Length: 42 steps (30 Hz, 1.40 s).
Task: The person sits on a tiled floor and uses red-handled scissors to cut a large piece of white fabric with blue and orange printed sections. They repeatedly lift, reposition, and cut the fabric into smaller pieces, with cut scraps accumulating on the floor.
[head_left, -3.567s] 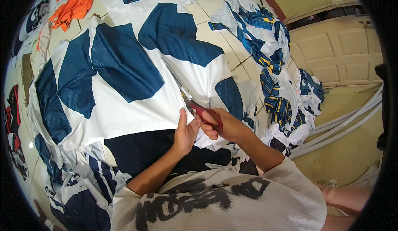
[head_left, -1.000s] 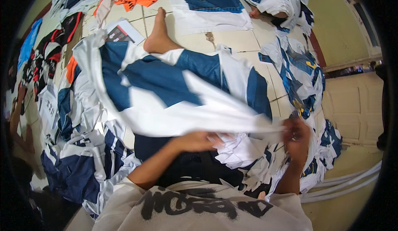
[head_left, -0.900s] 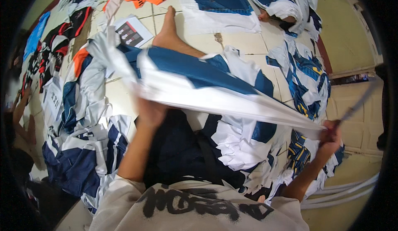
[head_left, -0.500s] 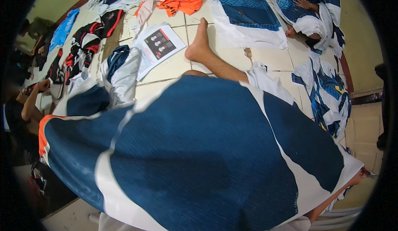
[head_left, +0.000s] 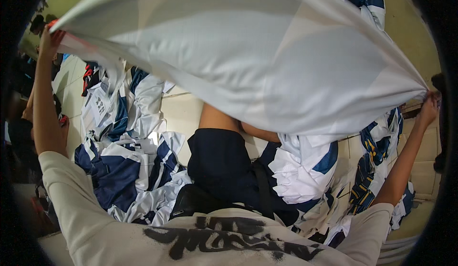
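Note:
A large piece of cloth (head_left: 229, 56) is spread in the air in front of me, its pale underside showing. Its left corner is pinched in my left hand (head_left: 51, 39), which is raised at the far left, with a bit of orange cloth by the fingers. Out at the right, my right hand (head_left: 430, 104) is closed on the opposite corner, where the fabric gathers into folds. Below the sagging lower edge, white cloth pieces with a blue patch (head_left: 303, 170) lie beside my lap. Navy and white cloth pieces (head_left: 117, 173) are heaped to my left.
A printed sheet (head_left: 98, 104) lies among white and blue cloth at the left on the tiled floor (head_left: 181, 111). Navy cloth with yellow stripes (head_left: 363, 182) is piled near my right arm. Another person (head_left: 21, 137) is partly visible at the left edge.
The cloth has gone from lying over my lap, dark blue face up, to being lifted up and away with its pale underside showing. Both my arms have come into view, stretched wide.

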### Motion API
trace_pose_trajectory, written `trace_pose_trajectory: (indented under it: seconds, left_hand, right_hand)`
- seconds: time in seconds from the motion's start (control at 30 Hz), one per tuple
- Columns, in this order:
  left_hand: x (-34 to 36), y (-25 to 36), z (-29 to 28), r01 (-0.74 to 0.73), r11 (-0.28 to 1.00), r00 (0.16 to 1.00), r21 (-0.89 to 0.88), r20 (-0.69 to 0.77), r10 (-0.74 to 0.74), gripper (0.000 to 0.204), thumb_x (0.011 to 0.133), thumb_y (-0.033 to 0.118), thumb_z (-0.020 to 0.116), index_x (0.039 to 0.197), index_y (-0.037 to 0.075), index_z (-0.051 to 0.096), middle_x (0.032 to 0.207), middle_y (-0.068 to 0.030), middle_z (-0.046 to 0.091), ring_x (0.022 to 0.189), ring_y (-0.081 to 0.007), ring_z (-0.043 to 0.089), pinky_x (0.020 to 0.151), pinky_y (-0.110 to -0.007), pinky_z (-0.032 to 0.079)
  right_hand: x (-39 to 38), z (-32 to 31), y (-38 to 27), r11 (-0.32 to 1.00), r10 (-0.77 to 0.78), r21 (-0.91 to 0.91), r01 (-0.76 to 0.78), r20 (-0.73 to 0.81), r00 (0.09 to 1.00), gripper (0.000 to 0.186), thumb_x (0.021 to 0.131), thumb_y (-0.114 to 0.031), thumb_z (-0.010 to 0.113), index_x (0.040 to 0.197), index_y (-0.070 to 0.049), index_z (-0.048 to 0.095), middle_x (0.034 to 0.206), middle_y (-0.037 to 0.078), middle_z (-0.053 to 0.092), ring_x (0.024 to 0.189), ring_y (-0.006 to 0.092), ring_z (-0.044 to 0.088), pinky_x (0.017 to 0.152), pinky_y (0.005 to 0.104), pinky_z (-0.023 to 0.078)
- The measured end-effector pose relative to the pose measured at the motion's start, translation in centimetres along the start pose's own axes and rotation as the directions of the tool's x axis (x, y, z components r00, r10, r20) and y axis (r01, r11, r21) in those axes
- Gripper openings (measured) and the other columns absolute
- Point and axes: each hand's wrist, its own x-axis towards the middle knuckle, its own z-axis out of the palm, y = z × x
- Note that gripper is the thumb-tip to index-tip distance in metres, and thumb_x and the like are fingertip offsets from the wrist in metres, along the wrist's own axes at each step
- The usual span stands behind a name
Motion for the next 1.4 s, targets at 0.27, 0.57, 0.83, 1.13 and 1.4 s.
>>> trace_pose_trajectory:
  seconds: [0.27, 0.57, 0.83, 1.13, 1.4]
  left_hand:
    - [-3.8, -5.4, -13.5, 0.176, 0.95, 0.949, 0.259, 0.211, -0.233, 0.04, 0.095, 0.009, 0.054, 0.134, 0.001, 0.048, 0.132, -0.0142, 0.053, 0.122, -0.0196, 0.051, 0.108, -0.03, 0.039]
    - [-11.7, -23.5, -23.9, 0.712, 0.662, 0.699, 0.236, -0.143, -0.701, 0.047, 0.099, 0.035, 0.047, 0.126, -0.002, 0.056, 0.115, -0.0177, 0.064, 0.094, -0.0315, 0.066, 0.074, -0.042, 0.054]
    - [-39.2, -27.7, 9.4, -0.155, 0.743, 0.604, 0.651, 0.658, -0.45, 0.038, 0.098, 0.032, 0.048, 0.114, 0.001, 0.062, 0.085, -0.0077, 0.065, 0.073, -0.0158, 0.063, 0.059, -0.027, 0.05]
    - [-63.8, -28.2, 38.5, 0.734, 0.617, 0.529, 0.282, 0.333, -0.781, 0.039, 0.095, 0.044, 0.057, 0.08, 0.009, 0.057, 0.068, 0.0003, 0.053, 0.054, -0.0086, 0.047, 0.046, -0.023, 0.036]
    - [-63.5, -26.3, 42.7, 0.962, 0.273, 0.202, -0.006, 0.69, -0.695, 0.038, 0.094, 0.036, 0.059, 0.12, 0.008, 0.056, 0.11, -0.0008, 0.061, 0.091, -0.0121, 0.054, 0.08, -0.026, 0.044]
  right_hand:
    - [-10.6, -4.5, -0.8, 0.964, 0.221, 0.131, -0.23, 0.086, 0.972, 0.024, 0.09, -0.022, 0.068, 0.101, -0.002, 0.064, 0.097, 0.007, 0.066, 0.087, 0.0164, 0.06, 0.078, 0.0278, 0.048]
    - [-36.0, -2.7, -5.5, 0.9, 0.301, 0.152, -0.408, 0.459, 0.836, 0.017, 0.081, 0.007, 0.056, 0.094, -0.003, 0.06, 0.081, 0.001, 0.065, 0.061, 0.0045, 0.05, 0.053, 0.0209, 0.039]
    - [-40.6, -2.2, -14.6, 0.769, 0.476, 0.081, -0.633, 0.589, 0.654, 0.021, 0.082, 0.005, 0.06, 0.101, 0.001, 0.055, 0.096, 0.008, 0.07, 0.077, 0.0087, 0.059, 0.072, 0.0215, 0.047]
    - [-37.0, -5.3, -18.8, 0.685, 0.436, 0.205, -0.699, 0.653, 0.619, 0.02, 0.093, -0.008, 0.059, 0.109, 0.0, 0.052, 0.104, 0.013, 0.066, 0.095, 0.0169, 0.062, 0.089, 0.0279, 0.046]
    - [-38.8, -12.5, -25.0, -0.042, 0.193, -0.054, -0.998, 0.979, -0.061, 0.053, 0.088, -0.056, 0.06, 0.098, -0.005, 0.053, 0.076, 0.003, 0.059, 0.065, 0.0123, 0.059, 0.06, 0.0256, 0.046]
